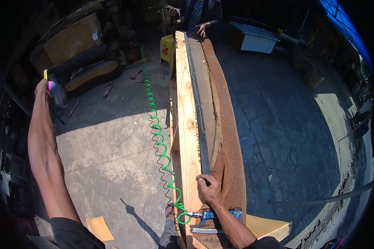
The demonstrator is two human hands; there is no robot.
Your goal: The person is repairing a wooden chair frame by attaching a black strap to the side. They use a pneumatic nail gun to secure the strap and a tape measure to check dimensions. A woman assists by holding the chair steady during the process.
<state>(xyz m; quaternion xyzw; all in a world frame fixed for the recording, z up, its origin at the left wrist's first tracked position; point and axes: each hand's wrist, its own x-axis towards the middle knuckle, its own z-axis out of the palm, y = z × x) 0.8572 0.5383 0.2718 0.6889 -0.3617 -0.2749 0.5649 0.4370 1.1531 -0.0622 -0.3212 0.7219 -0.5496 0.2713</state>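
Note:
My left hand [41, 88], stretched far out to the left, is closed around a pink and teal tape measure [51, 87]. A short length of yellow blade [45, 74] sticks up above the fist. In front of me a long wooden frame [190, 120] runs away from my body, with brown ribbed fabric [227, 112] along its right side. A dark strip [201, 145] lies lengthwise along the frame. At its near end, my right hand [210, 190] is closed on the strip. Beside that forearm lies a blue air stapler [210, 214], joined to a green coiled hose [150, 97].
At the frame's far end stands another person, one hand [202, 29] over the fabric. A yellow stool [167, 49] is beside it. Silver staple strips [207, 230] lie near the stapler. A red-handled hammer [136, 75] and foam pieces [99, 229] are on the floor, with an old sofa [75, 43] at left.

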